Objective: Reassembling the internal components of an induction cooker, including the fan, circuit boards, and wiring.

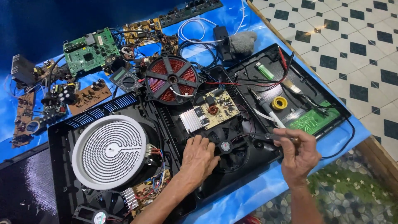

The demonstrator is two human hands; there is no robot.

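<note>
Blue sheeting covers the bench under an opened black cooktop casing [66, 137]. Left hand [199, 157] lies flat, fingers spread, touching the black cooling fan [226, 146]. Right hand [299, 153] pinches a slim tool [271, 135], its tip just right of that fan.

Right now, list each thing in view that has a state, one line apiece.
Cooktop case: opened, insides bared.
Copper coil: lifted out, lying on the case edge.
White round heater: seated in the case.
Fan: in its bay, under the left hand.
Left hand: flat, palm down, holds nothing.
Right hand: fingers closed on a thin tool.
</note>
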